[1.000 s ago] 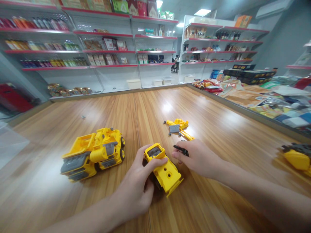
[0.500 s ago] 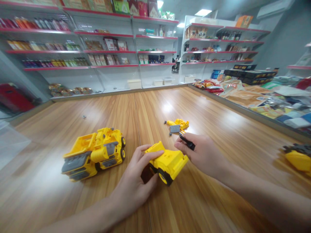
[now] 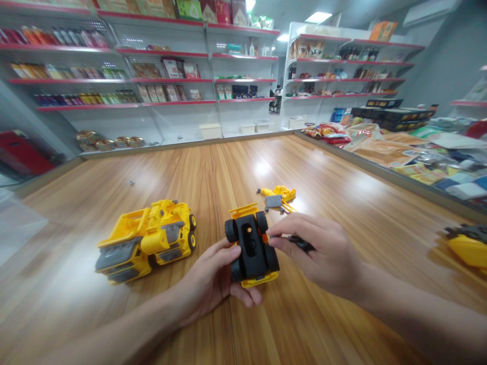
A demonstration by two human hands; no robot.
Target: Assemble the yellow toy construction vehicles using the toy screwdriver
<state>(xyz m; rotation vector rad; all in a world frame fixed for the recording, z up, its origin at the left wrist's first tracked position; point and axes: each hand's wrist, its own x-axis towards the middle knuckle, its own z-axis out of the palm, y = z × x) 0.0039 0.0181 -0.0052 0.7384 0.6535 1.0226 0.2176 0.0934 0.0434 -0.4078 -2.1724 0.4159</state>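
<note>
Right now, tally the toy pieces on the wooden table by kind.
Yellow toy vehicles: 2, dump truck, upturned car
Loose yellow parts cluster: 1
Small black piece: 1
Tiny dark bit: 1
Cut-off yellow toy, right edge: 1
Total: 6

Bench [image 3: 152, 172]: wood-grain top, smooth, high gloss, mirrors the ceiling lights.
Small truck [image 3: 251, 247], in left hand [image 3: 207, 284]: shiny yellow plastic body; underside and wheels matt black plastic.
Black piece [image 3: 303, 244], in right hand [image 3: 327, 256]: dark plastic, slight sheen.
Dump truck [image 3: 146, 246]: glossy yellow plastic, matt grey plastic trim.
Loose parts [image 3: 277, 196]: yellow and grey plastic.
</note>
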